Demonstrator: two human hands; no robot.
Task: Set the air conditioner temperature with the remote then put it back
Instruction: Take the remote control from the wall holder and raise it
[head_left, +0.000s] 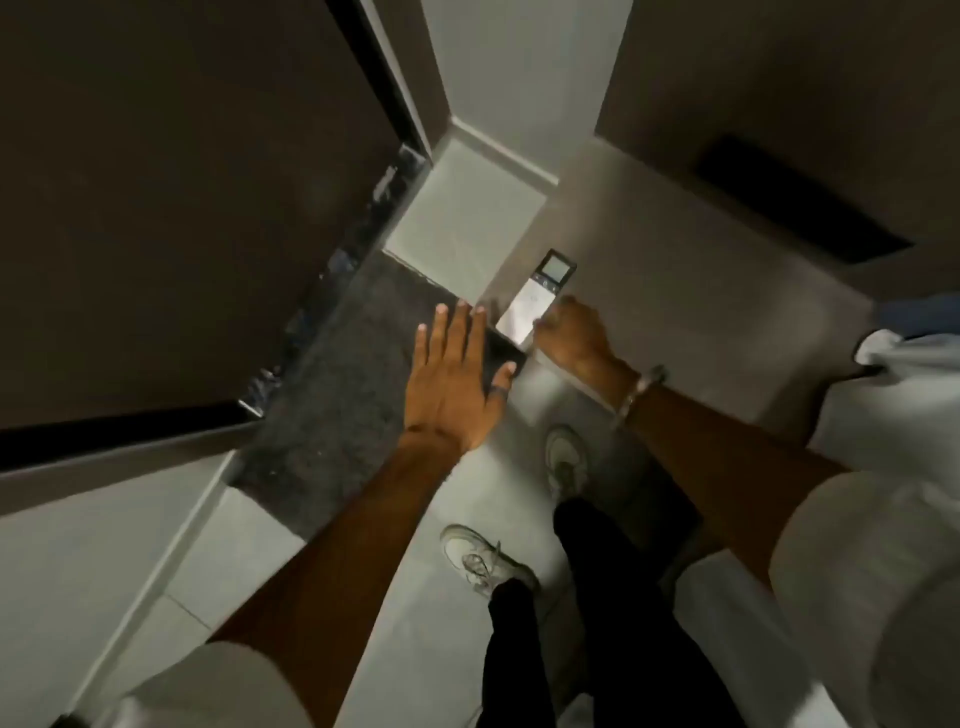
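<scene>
1. Your right hand (574, 338) is curled at the lower end of the remote (535, 299); whether that grip actually closes on it cannot be told.
2. The remote lies against the pale wall surface (649, 270), screen end pointing away from you.
3. Your left hand (457, 379) is spread flat, fingers apart, holding nothing, just left of the remote.

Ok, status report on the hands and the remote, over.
Right hand closed on remote's lower end, against the wall. Left hand open, empty, beside it. Nothing in the way.
</scene>
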